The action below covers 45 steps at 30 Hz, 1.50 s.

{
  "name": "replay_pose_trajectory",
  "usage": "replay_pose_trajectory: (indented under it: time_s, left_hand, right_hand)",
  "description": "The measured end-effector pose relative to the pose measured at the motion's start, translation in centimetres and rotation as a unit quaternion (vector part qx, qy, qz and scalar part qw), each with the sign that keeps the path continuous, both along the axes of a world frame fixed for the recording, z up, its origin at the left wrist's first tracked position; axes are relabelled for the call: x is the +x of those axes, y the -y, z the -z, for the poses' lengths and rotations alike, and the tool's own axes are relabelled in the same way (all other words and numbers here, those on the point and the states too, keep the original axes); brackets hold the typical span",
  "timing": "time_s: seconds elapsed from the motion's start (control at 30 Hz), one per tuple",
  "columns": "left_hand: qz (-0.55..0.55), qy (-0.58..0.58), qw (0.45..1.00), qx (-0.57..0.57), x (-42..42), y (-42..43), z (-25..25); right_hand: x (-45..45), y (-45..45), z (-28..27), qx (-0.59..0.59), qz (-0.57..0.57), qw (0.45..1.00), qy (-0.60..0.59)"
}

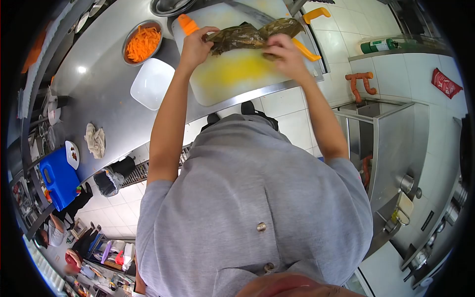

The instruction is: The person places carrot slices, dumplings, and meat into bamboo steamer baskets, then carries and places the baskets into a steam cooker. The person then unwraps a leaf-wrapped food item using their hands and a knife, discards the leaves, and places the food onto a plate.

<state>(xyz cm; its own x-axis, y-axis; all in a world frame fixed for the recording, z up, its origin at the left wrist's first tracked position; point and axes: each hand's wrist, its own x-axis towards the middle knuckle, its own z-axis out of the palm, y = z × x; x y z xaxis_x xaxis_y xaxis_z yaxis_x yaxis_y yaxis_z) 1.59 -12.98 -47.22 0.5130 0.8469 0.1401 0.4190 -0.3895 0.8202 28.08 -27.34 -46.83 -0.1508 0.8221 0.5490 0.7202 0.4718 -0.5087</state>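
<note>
A dark, brownish-green leafy bundle point(238, 39) lies across the far part of a yellow-stained white cutting board point(217, 81). My left hand point(197, 45) grips the bundle's left end, fingers closed on it. At its right part, my right hand point(284, 53) has its fingers bent against the leaf, slightly blurred. An orange piece point(187, 24), which looks like a peeled carrot, sits just beyond my left hand. Two yellow-orange handles, one at the far right corner point(316, 15) and one beside my right hand point(307, 50), stick out over the board's right edge.
Left of the board, a metal bowl of orange shreds point(143, 43) and a white square bowl point(152, 84) stand on the steel counter point(111, 74). Further left are a crumpled cloth point(95, 140) and a blue container point(59, 178). People are in the lower left background.
</note>
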Motion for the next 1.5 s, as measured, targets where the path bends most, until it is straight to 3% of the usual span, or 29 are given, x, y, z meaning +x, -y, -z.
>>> replay_pose_trajectory:
  time_s: [0.07,0.13,0.2,0.23,0.3,0.37,0.4,0.43,0.53,0.6,0.7,0.83,0.9,1.13,1.23,1.4,1.43,1.47,1.5]
  left_hand:
    - [-0.005,-0.005,1.0,-0.018,-0.2,-0.4,0.3]
    - [-0.005,-0.01,0.999,-0.035,-0.3,-0.4,0.6]
    - [-0.055,0.03,0.996,-0.057,-0.2,-0.3,0.9]
    - [-0.054,0.03,0.997,-0.055,-0.1,-0.1,1.1]
    - [-0.114,0.051,0.985,-0.116,-0.2,0.8,0.9]
    - [-0.104,0.035,0.99,-0.089,0.1,1.8,0.2]
    - [-0.093,0.027,0.994,-0.059,0.3,1.9,0.0]
    - [-0.091,0.027,0.994,-0.058,0.6,1.6,0.2]
    - [-0.055,0.096,0.993,-0.037,1.2,1.3,0.2]
    - [-0.124,0.025,0.99,-0.056,1.6,2.5,-1.7]
    - [-0.121,-0.023,0.991,-0.056,0.9,2.9,0.0]
    - [-0.143,0.019,0.988,-0.053,0.7,3.7,1.0]
    - [-0.143,0.018,0.989,-0.024,0.4,3.9,1.1]
    - [-0.138,0.02,0.988,-0.07,-1.0,4.2,0.9]
    - [-0.134,0.006,0.989,-0.06,-1.3,4.2,0.9]
    - [-0.132,0.003,0.991,-0.019,-1.7,5.8,0.7]
    - [-0.132,0.002,0.991,-0.02,-1.7,6.2,0.7]
    - [-0.128,0.019,0.992,0.007,-1.7,6.6,0.7]
    - [-0.126,0.035,0.991,0.034,-1.6,6.9,0.7]
  right_hand:
    - [4.5,2.2,0.6,-0.076,0.043,0.993,-0.084]
    - [8.3,3.9,0.7,-0.087,0.179,0.976,-0.086]
    - [8.3,4.6,-0.4,-0.161,0.495,0.836,-0.175]
    - [8.2,4.5,-0.8,-0.159,0.495,0.836,-0.177]
    - [5.0,3.1,-3.2,0.073,0.448,0.89,0.032]
    - [1.0,-0.3,-3.7,0.037,0.22,0.972,0.08]
    - [-2.5,-1.6,-4.7,-0.023,0.172,0.982,0.071]
    - [-4.6,-3.8,-3.7,-0.006,0.11,0.992,0.064]
    - [-7.0,-8.4,-2.6,-0.045,0.053,0.995,0.073]
    - [-6.5,-11.4,-2.6,-0.179,-0.001,0.979,0.095]
    - [-3.8,-14.3,-2.1,-0.148,0.024,0.988,0.026]
    - [-0.2,-14.8,-3.1,-0.173,0.1,0.979,-0.033]
    - [0.7,-13.8,-4.2,-0.314,0.128,0.91,-0.238]
    - [6.1,-8.7,-3.3,-0.294,0.242,0.857,-0.348]
    - [9.2,-7.8,-1.4,-0.293,0.333,0.836,-0.324]
    - [10.5,-6.8,0.1,-0.249,0.434,0.862,-0.079]
    - [9.9,-6.8,-0.1,-0.249,0.434,0.862,-0.079]
    - [8.5,-6.8,-0.7,-0.069,0.512,0.853,0.075]
    - [6.2,-6.8,-3.2,0.049,0.486,0.854,0.178]
